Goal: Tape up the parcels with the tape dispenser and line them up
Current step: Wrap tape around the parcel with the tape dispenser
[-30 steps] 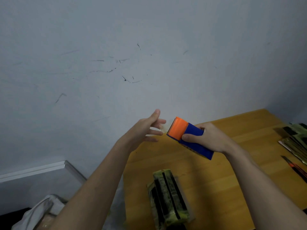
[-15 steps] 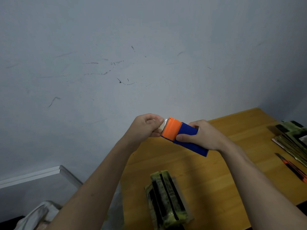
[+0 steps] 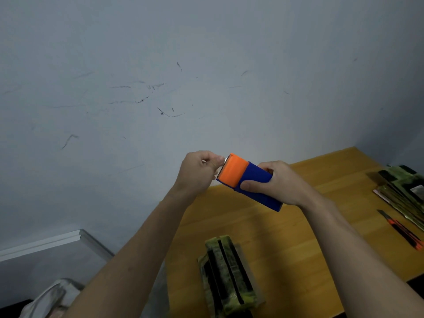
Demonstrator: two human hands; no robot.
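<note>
— fingers (image 3: pixel 212 160) of my left hand (image 3: pixel 198 173) had closed since a second earlier, when that hand was spread flat and short of the tape dispenser (image 3: pixel 246 180). they were now curled tight at its toothed orange end, pinching at what i took for the loose tape end; the tape itself was too faint for me to be sure.

— and the other hand?

— my right hand (image 3: pixel 281 183) was wrapped round the blue body as before, thumb on the near face, dispenser held up in the air above the far edge of the table (image 3: pixel 298 244).

— where was the parcel?

— the green and black parcel (image 3: pixel 227 274) lay untouched near the table's near-left edge, well below both hands. more parcels (image 3: pixel 403 191) sat at the right edge, a utility knife (image 3: pixel 401 230) just beside them.

— meaning?

— i judged i was only starting to draw tape out; nothing was taped yet.
</note>
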